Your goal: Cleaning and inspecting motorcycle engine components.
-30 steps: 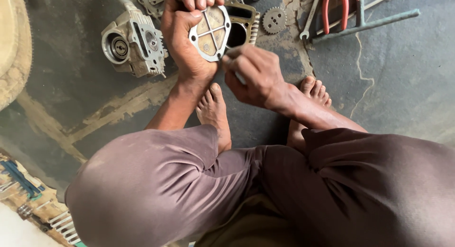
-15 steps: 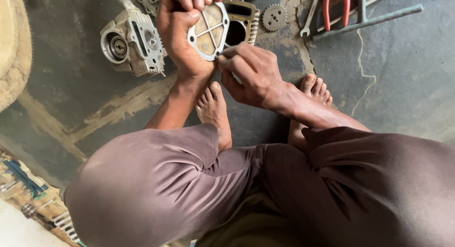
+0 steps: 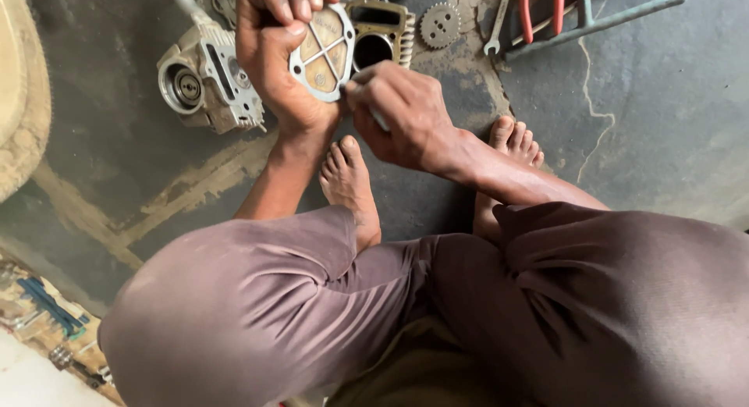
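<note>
Left hand (image 3: pixel 277 60) clamps the round metal cover plate (image 3: pixel 321 52), thumb across its face. Right hand (image 3: pixel 402 114), fingers curled shut around a small tool I can barely see, meets the plate's lower edge. Behind the plate I see a finned cylinder block (image 3: pixel 382 40); left of it, an engine head (image 3: pixel 204 83); right, a sprocket (image 3: pixel 439 24) and red-handled pliers (image 3: pixel 542 9).

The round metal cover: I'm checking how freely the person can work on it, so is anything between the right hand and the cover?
Nothing visible does. The left hand grips the round metal cover at its left edge, and the right hand reaches its lower right rim directly, fingertips against it. The cylinder block lies behind on the floor.
</note>
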